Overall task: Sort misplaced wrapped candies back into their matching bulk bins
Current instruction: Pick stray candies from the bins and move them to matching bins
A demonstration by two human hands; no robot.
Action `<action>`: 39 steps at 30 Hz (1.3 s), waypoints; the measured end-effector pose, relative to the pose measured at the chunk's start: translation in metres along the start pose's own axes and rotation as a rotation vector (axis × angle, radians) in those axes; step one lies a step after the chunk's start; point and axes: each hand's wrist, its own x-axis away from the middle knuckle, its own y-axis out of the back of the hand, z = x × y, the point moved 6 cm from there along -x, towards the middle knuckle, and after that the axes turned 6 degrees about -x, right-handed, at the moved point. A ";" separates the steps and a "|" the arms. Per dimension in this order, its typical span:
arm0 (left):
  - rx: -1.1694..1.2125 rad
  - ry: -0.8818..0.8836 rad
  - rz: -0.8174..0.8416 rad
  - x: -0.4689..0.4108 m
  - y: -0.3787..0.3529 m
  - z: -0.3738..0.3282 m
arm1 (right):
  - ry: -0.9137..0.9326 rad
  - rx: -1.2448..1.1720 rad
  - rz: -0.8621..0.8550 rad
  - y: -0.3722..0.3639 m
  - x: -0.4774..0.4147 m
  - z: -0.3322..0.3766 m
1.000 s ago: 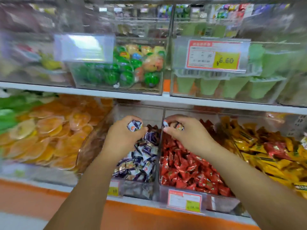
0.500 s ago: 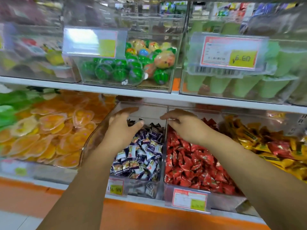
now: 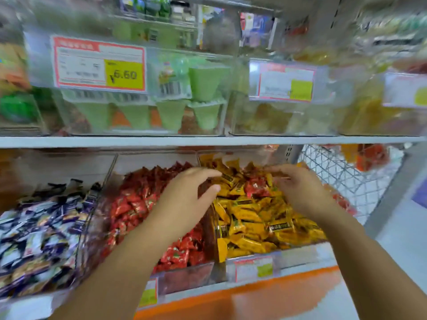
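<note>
Head cam: both hands are over the yellow bin (image 3: 305,253), where a clump of red strays (image 3: 254,189) sits toward its 12 o'clock end. The left hand (image 3: 184,199) is loose and spread, holding nothing I can see. The right hand (image 3: 302,192) curls onto the pile, and I can't tell if it's pinched anything. Risk imo: a hurried scoop drags yellow ones into the red bin (image 3: 184,276) at 9 o'clock. That one's heaped with red. The purple bin (image 3: 91,229), further toward 9, holds purple-white wraps.
</note>
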 end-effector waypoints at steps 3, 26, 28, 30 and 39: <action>-0.024 -0.011 0.040 -0.012 -0.022 -0.006 | -0.055 0.018 0.081 -0.005 -0.005 -0.017; -0.103 -0.103 0.172 -0.003 -0.034 0.004 | 0.044 -0.326 -0.051 -0.021 -0.023 0.012; -0.061 -0.106 0.187 0.005 -0.030 0.009 | 0.087 -0.384 -0.100 -0.029 -0.027 0.027; -0.021 -0.100 0.194 0.012 -0.024 0.015 | 0.133 -0.375 -0.154 -0.038 -0.034 0.046; 0.034 -0.094 0.175 0.018 -0.015 0.020 | 0.100 -0.259 0.208 -0.052 -0.043 0.049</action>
